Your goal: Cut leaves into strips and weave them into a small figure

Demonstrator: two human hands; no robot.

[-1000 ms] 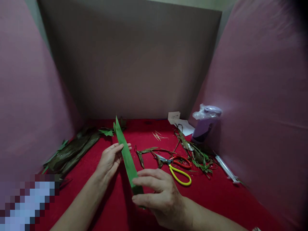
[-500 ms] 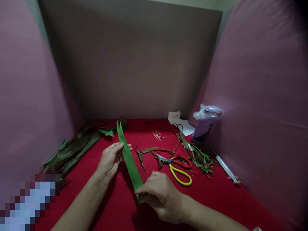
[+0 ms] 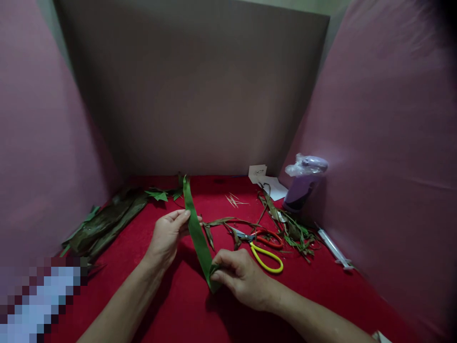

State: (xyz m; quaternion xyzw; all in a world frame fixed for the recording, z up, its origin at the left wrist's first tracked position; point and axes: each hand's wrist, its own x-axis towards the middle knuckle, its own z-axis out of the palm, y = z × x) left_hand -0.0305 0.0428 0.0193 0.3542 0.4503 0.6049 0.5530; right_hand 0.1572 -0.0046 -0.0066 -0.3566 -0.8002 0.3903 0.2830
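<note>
red-covered table (image 3: 321, 295), boxed in by pink and grey panels. green leaf strip (image 3: 195, 224) ran from the back toward the near edge, lifted off the cloth. left hand (image 3: 167, 236) pinched its middle, apparently to keep it taut. right hand (image 3: 239, 276) was closed on the near end, which was bent into a fold. scissors (image 3: 262, 247) lay just right of the hands, within reach. darker leaves (image 3: 103, 224) were piled at left, clear of the work.

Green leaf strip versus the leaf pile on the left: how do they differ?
The green leaf strip is bright green, the leaf pile dull brownish-green. The strip is a single blade held between the left hand and right hand; the pile lies on the red cloth, untouched. Both are long leaves.
</note>
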